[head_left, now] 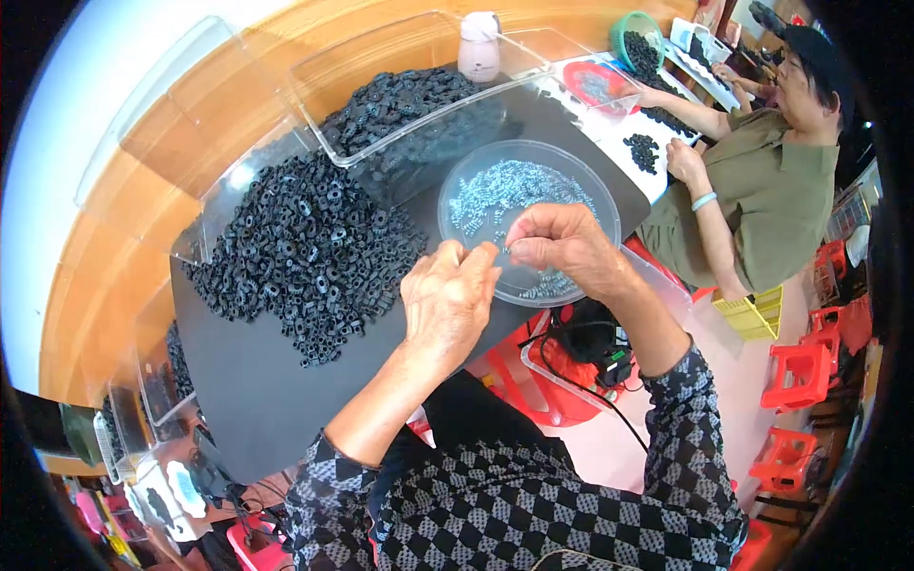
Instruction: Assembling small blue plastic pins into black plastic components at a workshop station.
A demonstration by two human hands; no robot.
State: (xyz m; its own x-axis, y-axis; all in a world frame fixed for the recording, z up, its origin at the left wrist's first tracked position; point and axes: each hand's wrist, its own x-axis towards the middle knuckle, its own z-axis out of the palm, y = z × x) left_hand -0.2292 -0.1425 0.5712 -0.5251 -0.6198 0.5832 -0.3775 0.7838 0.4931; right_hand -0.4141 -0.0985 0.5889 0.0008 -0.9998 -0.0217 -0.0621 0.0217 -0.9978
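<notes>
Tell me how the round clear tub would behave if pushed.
The tub would probably slide rather than tip, being broad and low. Its thin, see-through wall suggests plastic that may flex slightly. The loose silvery pieces inside would likely shift.

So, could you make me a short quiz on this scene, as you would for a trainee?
1. True or false: the heap of black parts lies left of the round bowl.
2. What colour are the small pieces in the bowl: (a) red, (b) silvery, (c) yellow?
3. Fill the gap: the camera wearer's ___ hand is nearer the heap.

Key: 1 true; 2 b; 3 left.
</notes>
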